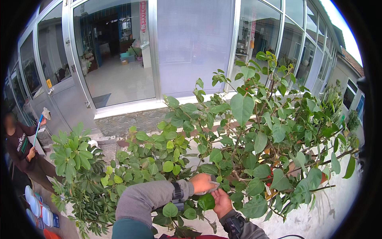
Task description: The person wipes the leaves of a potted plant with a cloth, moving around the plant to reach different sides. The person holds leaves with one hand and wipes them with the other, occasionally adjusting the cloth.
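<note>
My left hand (201,183) reaches in from the lower left, its fingers closed on a grey cloth (212,187). Palm up, my right hand (221,201) lies just below and right of it, fingers partly curled near the cloth's edge; whether it grips the cloth I cannot tell. Around both hands spread the green leaves of a bushy potted plant (255,186), with a few small red fruits (269,180) among its branches. A glossy leaf (206,202) is close beside the right hand's fingers. The plant's pot is mostly hidden by foliage.
Another leafy plant (76,158) grows at the left. Beyond it a person (25,149) holds a blue pole (38,130) with a cloth at its top. Stacked plastic buckets (40,209) stand at lower left. Behind the plants runs a stone ledge (131,121) under a glass wall. Woody branches extend right.
</note>
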`<state>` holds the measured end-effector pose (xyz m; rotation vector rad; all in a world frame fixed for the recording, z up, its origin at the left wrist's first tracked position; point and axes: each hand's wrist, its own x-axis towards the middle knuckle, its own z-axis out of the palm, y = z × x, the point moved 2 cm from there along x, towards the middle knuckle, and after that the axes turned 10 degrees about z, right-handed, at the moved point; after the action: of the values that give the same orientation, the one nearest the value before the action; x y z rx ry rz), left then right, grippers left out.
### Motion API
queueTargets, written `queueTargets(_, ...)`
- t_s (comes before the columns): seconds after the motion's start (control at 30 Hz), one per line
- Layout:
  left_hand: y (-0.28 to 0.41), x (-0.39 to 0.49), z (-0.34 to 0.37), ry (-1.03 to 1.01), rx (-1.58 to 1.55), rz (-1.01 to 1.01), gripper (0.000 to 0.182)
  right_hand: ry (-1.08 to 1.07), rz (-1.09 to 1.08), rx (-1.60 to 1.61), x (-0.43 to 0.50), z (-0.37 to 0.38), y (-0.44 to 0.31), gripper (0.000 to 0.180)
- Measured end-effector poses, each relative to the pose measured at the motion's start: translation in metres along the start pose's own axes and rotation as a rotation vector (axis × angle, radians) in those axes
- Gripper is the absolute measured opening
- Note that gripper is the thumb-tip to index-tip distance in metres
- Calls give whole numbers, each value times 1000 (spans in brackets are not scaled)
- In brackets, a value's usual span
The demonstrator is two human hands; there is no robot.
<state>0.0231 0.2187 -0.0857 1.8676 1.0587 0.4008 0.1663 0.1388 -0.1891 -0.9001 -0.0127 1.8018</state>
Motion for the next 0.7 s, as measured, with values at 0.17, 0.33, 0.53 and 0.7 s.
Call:
queueTargets(0.17, -4, 4, -7, 15, 125, 80, 45, 99, 24, 21, 6, -6, 0, 29)
queueTargets(0.33, -14, 9, -3, -5, 257, 43, 45, 101, 41, 43, 2, -1, -6, 30)
queueTargets(0.53, -23, -1, -6, 61, 345, 43, 43, 61, 119, 73, -2, 1, -14, 31)
queueTargets(0.7, -4, -12, -20, 41, 428, 46, 44, 71, 214, -94, -14, 8, -16, 29)
